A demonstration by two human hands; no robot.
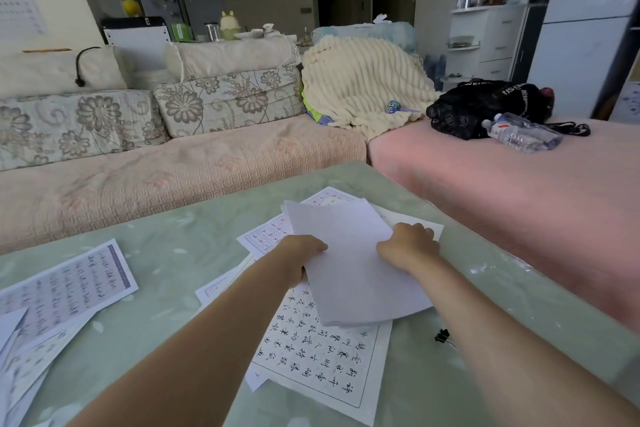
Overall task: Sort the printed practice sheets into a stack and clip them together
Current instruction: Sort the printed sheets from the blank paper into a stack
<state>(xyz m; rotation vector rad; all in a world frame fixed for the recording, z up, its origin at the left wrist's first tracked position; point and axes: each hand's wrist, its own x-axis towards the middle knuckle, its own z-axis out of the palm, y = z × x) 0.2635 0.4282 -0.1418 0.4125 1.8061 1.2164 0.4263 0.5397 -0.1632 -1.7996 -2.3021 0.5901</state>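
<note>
A stack of sheets (349,263), blank side up, is lifted a little above the green table (166,253). My left hand (301,258) grips its left edge and my right hand (410,246) grips its right edge. Under the stack lies a printed practice sheet (322,357) with black characters, and more sheets (266,234) stick out at the far side. Further printed sheets (65,284) lie spread at the table's left. A small black binder clip (442,335) rests on the table to the right of the stack.
A sofa with a pink cover (173,177) runs behind the table. On its right part lie a cream blanket (360,87), a black bag (485,107) and a plastic water bottle (523,132).
</note>
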